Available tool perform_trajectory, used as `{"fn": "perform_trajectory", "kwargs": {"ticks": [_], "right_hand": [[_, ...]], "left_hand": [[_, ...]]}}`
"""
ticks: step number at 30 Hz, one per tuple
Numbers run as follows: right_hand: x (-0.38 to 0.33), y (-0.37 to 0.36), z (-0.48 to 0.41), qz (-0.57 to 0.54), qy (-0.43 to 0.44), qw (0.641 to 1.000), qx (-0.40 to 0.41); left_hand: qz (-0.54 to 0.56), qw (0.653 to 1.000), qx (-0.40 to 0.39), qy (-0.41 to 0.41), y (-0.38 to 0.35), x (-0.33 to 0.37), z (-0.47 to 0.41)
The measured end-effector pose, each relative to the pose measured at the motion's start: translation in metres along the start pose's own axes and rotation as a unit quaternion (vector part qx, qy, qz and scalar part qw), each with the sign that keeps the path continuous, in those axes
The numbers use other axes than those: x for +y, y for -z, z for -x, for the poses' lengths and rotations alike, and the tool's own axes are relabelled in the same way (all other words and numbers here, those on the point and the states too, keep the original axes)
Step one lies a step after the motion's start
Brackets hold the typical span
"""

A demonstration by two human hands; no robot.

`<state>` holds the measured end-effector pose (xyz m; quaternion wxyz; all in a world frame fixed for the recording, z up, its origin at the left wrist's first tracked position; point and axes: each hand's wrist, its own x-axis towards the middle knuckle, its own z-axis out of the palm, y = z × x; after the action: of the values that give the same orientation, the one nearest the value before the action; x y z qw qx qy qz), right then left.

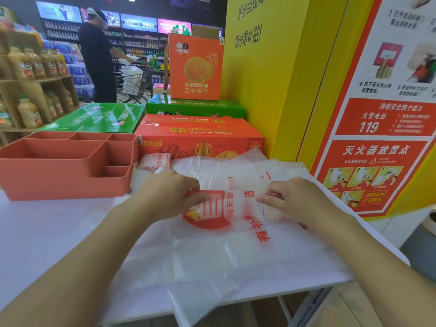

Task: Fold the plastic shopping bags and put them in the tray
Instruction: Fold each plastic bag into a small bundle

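Both hands pinch the fold line of the plastic bag (236,232) spread on the white surface (47,232): left hand (174,192), right hand (295,197). The tray (66,182) waits left (still without a bag). Slick film could slide, skewing the crease.

The white surface (52,232) is bare at the near left, in front of the compartment tray (66,185), which is open from above. The spread plastic bag (236,260) covers the middle and right. An orange carton (203,135) and green cartons (94,118) stand close behind. The yellow pillar (271,90) closes the right side. A folded bag (154,161) lies in the narrow gap between tray and orange carton.
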<state>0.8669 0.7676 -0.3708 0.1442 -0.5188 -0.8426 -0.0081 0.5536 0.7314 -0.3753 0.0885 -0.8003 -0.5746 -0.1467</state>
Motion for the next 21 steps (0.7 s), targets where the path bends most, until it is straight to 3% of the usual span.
{"fn": "perform_trajectory", "kwargs": {"ticks": [4, 8, 15, 21], "right_hand": [[0.007, -0.005, -0.006, 0.043, -0.019, 0.999, -0.018], [0.012, -0.013, -0.008, 0.014, -0.039, 0.999, -0.031], [0.022, -0.019, -0.006, -0.014, -0.044, 0.997, -0.066], [0.023, -0.018, -0.005, 0.014, -0.053, 0.994, -0.090]], "left_hand": [[-0.029, 0.996, -0.043, 0.067, 0.006, -0.006, -0.007], [-0.056, 0.991, -0.061, 0.106, 0.001, -0.023, -0.008], [-0.040, 0.968, -0.177, 0.174, -0.008, -0.027, -0.009], [-0.107, 0.971, -0.139, 0.164, -0.008, -0.036, -0.004]]}}
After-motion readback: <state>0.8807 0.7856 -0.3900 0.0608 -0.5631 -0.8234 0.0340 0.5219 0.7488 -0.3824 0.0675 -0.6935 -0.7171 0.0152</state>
